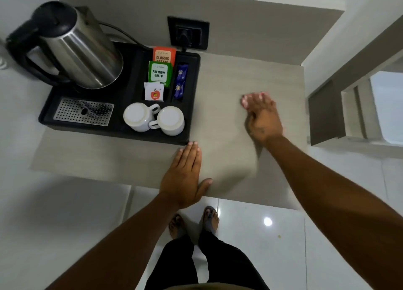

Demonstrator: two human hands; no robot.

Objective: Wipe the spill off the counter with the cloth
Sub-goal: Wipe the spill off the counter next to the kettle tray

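Note:
A beige counter (220, 80) fills the middle of the head view. My right hand (262, 121) lies on its right part, motion-blurred, pressing down a small pale pinkish cloth (250, 98) that shows only past the fingertips. My left hand (185, 174) rests flat on the counter near its front edge, fingers together and thumb spread, holding nothing. Its fingertips sit just below the tray's near right corner. I cannot make out any spill on the surface.
A black tray (117, 135) on the counter's left carries a steel kettle (82, 56), two upturned white cups (137, 116), tea sachets (160, 71) and a perforated metal plate (84, 111). A wall socket (188, 33) sits behind. A wall edge (327, 115) bounds the right.

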